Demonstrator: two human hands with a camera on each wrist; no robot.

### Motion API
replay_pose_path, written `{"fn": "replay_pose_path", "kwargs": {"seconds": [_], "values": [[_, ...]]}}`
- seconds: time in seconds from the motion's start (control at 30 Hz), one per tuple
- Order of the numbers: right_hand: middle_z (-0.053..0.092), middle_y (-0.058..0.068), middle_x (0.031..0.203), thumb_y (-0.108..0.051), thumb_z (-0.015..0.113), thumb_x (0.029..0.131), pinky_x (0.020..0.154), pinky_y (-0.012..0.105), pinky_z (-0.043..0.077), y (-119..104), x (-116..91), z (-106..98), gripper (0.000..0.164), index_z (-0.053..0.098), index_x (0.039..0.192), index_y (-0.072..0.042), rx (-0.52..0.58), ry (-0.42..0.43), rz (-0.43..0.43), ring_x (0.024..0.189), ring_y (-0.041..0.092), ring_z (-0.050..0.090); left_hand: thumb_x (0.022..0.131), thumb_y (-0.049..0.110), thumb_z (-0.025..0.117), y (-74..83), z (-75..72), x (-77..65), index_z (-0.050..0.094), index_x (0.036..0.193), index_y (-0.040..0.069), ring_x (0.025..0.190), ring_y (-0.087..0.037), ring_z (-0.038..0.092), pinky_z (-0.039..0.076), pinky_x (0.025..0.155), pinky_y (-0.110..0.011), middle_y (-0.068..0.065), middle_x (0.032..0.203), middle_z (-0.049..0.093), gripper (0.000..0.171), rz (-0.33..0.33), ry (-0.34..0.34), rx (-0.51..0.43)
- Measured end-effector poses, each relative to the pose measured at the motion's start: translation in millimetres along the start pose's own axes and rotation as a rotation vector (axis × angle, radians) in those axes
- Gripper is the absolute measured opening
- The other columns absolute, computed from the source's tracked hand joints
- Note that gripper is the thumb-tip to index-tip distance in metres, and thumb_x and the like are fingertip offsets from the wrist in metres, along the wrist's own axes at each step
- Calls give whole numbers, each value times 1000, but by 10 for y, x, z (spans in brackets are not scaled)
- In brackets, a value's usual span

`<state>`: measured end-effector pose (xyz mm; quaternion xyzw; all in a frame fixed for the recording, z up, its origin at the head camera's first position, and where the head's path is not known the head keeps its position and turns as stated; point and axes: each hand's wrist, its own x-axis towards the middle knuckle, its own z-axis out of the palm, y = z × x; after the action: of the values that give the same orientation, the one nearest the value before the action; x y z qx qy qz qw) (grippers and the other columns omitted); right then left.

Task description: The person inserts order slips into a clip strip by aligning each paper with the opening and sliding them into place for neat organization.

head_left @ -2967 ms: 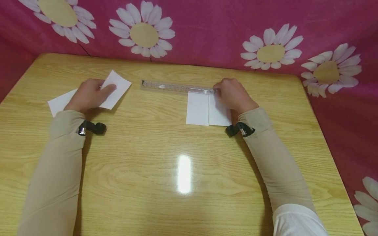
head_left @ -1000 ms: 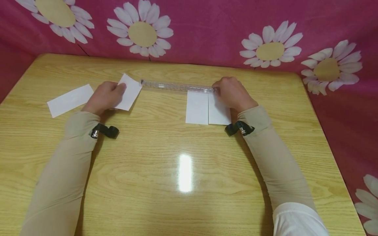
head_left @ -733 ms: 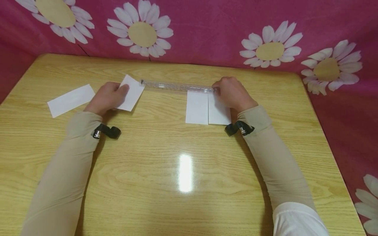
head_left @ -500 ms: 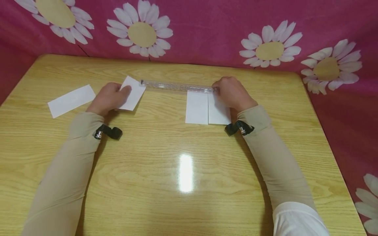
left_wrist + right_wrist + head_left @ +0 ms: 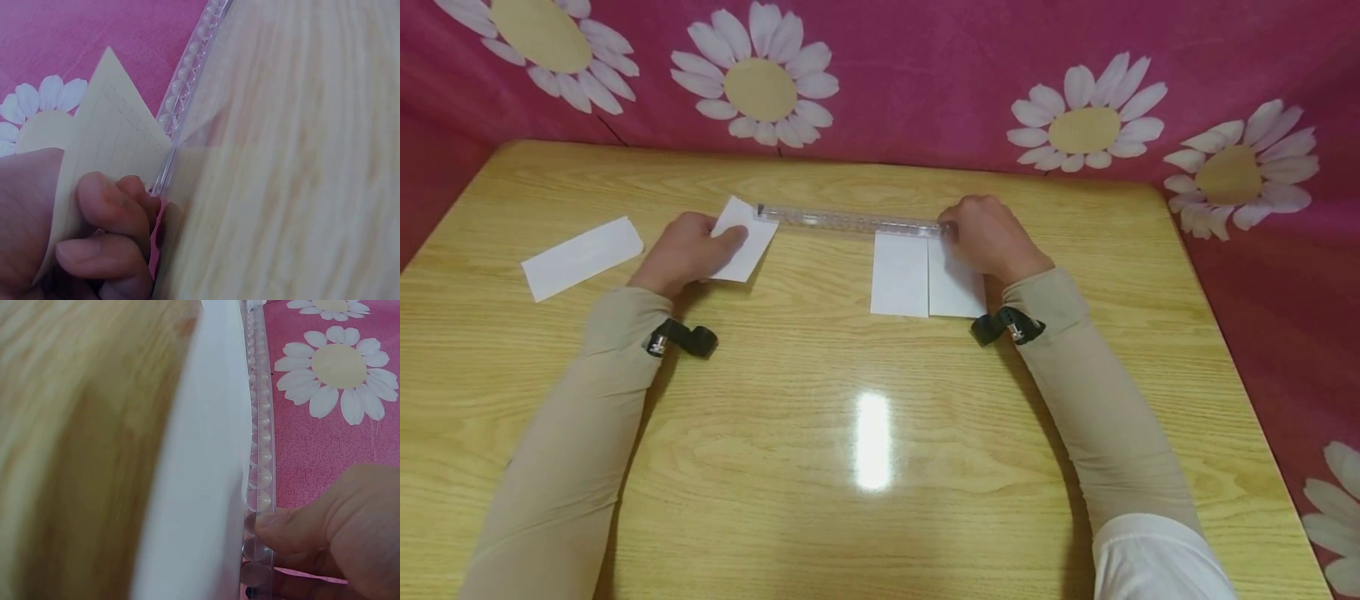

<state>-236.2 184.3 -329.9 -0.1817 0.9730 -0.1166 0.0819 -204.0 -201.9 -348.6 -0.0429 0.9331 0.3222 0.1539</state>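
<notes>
In the head view, a clear plastic ticket rail [image 5: 850, 222], with a row of round balls inside as seen in the right wrist view, runs left to right near the table's back. My right hand [image 5: 992, 239] pinches its right end. My left hand [image 5: 688, 250] holds a white paper slip [image 5: 747, 250] between thumb and fingers, its upper right edge overlapping the rail's left end. Faint print shows on this slip in the left wrist view. Two more white slips, a left one [image 5: 900, 275] and a right one [image 5: 961, 287], extend from the rail's right part.
Another white slip [image 5: 583, 257] lies on the wooden table [image 5: 775, 400] at the left, beside my left hand. A pink cloth [image 5: 917, 83] with daisies hangs along the table's back and right side. Each wrist wears a black camera strap.
My left hand has moved right with its slip, bringing the slip's edge to the rail's left end and uncovering the slip at the left. My right hand and the rail stay put.
</notes>
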Motion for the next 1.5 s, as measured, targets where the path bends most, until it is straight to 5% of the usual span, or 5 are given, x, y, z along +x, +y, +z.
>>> {"fn": "replay_pose_path", "kwargs": {"seconds": [0.27,0.73,0.97,1.1,1.5], "values": [[69,21,134,-4,51,102,109,51,50,3,-2,7,35,69,133,-4,-3,3,4,124,37,64,104,52,46,26,27,11,66,128,-5,97,-31,53,44,83,-37,-22,114,62,64,48,28,19],[69,22,134,-6,51,103,108,52,50,-4,-8,-2,35,69,133,-4,-11,-2,-4,122,38,64,108,46,38,52,72,32,64,105,-3,83,-27,51,42,68,-35,-13,89,52,55,-22,24,-27],[69,22,133,-5,52,102,106,51,51,1,0,1,35,69,132,-3,-7,4,-7,120,37,65,108,43,31,118,69,14,51,143,-9,108,-35,51,45,86,-40,-26,128,53,65,-65,-11,-74],[69,22,132,-5,52,102,108,51,51,-3,2,0,34,69,131,-3,-4,10,-14,122,38,64,108,40,29,142,71,9,52,142,-8,101,-32,53,46,76,-35,-25,126,53,62,-86,-1,-84],[70,22,132,-6,51,102,110,52,50,8,1,8,34,70,131,-2,-1,1,-20,124,39,64,106,33,33,160,130,15,59,106,-4,72,-22,51,44,58,-32,-14,92,51,45,-61,33,-120]]}}
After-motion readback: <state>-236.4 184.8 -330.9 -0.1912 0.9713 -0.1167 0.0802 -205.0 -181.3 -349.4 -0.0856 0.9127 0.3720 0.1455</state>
